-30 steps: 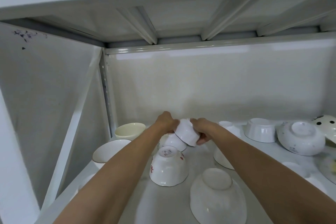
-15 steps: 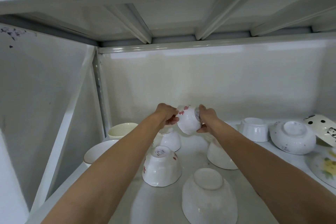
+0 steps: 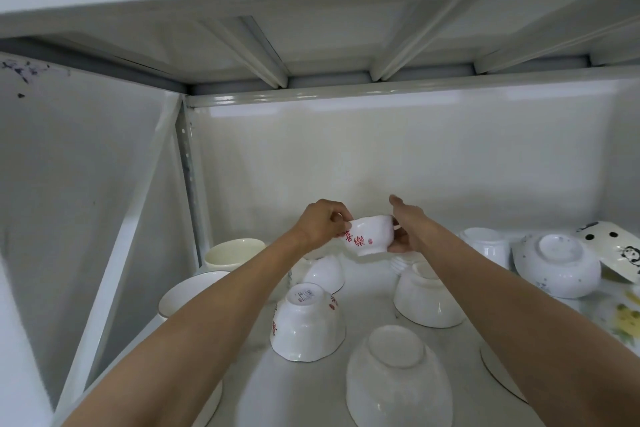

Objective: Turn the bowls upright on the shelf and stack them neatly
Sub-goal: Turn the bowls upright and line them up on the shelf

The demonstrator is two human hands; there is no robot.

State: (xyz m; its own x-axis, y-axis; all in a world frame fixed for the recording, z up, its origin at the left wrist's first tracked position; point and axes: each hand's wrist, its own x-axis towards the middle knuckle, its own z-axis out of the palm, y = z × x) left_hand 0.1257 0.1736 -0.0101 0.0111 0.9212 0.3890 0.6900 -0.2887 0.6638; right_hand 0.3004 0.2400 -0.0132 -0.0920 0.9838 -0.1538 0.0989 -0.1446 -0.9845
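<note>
A small white bowl with red characters is held upright in the air above the shelf. My left hand pinches its left rim. My right hand supports its right side from beneath, fingers partly spread. Below stand upside-down bowls: a red-lettered one, a plain one in front, another under my right forearm, a small one behind. At the left, a cream bowl and a wide white bowl stand upright.
At the right lie an upside-down speckled bowl, a white cup-like bowl, a tilted panda-print bowl and a flowered plate. A diagonal brace and the upper shelf bound the space.
The red-lettered bowl has been lifted off the shelf and rotated from upside down, through tilted, to upright between both hands.
</note>
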